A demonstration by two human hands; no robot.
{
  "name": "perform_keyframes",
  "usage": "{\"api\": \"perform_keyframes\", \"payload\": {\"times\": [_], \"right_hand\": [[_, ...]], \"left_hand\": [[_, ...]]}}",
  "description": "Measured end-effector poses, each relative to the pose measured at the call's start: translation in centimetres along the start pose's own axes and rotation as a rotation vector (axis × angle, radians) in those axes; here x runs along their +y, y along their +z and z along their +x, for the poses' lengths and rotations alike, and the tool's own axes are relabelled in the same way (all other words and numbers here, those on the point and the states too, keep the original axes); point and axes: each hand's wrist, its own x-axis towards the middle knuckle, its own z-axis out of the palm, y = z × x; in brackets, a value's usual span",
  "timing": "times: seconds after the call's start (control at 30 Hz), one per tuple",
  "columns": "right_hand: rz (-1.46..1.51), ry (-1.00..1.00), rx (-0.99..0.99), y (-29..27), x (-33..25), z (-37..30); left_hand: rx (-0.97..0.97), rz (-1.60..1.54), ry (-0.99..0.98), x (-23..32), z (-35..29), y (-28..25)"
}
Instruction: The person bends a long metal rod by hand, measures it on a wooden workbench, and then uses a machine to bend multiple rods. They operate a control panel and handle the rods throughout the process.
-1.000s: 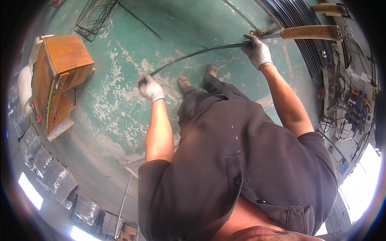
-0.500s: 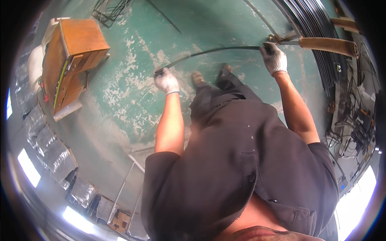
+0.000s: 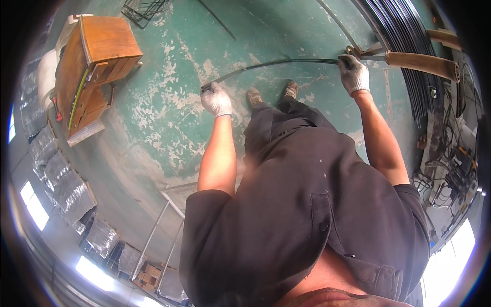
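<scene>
Between my two white-gloved hands runs a long dark metal bar, which looks curved through the lens. More than one thin length may lie side by side in it. My left hand is closed around its left end. My right hand grips the other end, close to a metal stand with a brown wrapped arm. The bar hangs level in front of my legs, above the worn green floor. My fingertips are partly hidden by the gloves.
Many long black bars lie bundled at the far right. A wooden desk stands at the left, with dark bent metal frames beyond it. Plastic-wrapped stacks line the left wall. Tangled cables and tools fill the right side.
Both hands, still holding the bar, appear slightly farther right in the picture. The surroundings have also shifted a little, and my right shoe shows more fully.
</scene>
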Motion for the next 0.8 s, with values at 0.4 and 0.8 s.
{"api": "perform_keyframes", "payload": {"times": [0.4,0.8], "right_hand": [[-0.035,-0.082,-0.066,-0.6,0.3,0.7],[-0.187,0.105,-0.163,-2.5,-2.5,5.6]], "left_hand": [[-0.038,0.075,0.022,-1.8,1.0,0.6],[-0.047,0.162,-0.017,-0.5,0.6,-0.1]]}}
